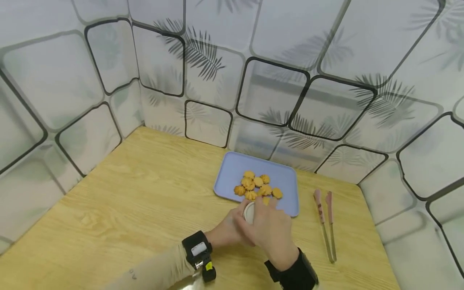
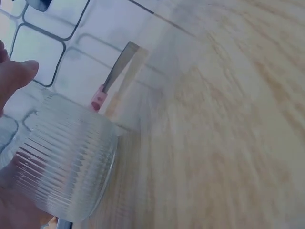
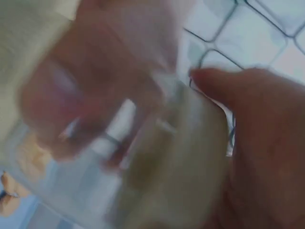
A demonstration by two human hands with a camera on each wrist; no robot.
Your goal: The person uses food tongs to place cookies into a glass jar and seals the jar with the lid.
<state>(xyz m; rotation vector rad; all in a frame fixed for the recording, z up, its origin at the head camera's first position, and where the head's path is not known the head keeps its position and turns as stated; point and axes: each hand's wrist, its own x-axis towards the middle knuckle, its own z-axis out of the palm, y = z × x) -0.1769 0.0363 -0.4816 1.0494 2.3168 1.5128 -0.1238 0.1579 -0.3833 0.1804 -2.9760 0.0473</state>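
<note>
A clear ribbed jar (image 2: 71, 157) is tilted in the left wrist view, with the tabletop beside it. My left hand (image 1: 230, 229) grips the jar around its side. Over its top, my right hand (image 1: 273, 229) holds the round whitish lid (image 1: 249, 213), fingers curled over the rim. The right wrist view is blurred, but the pale lid (image 3: 195, 157) shows there between fingers. Just beyond both hands lies a blue tray (image 1: 232, 163) bearing several golden cookies (image 1: 248, 184). How tightly the lid sits on the jar cannot be seen.
Tongs (image 1: 328, 229) with pinkish tips lie on the wooden table (image 1: 137, 193) to the right of the tray. A patterned translucent curtain (image 1: 210, 80) closes off the back and both sides of the table.
</note>
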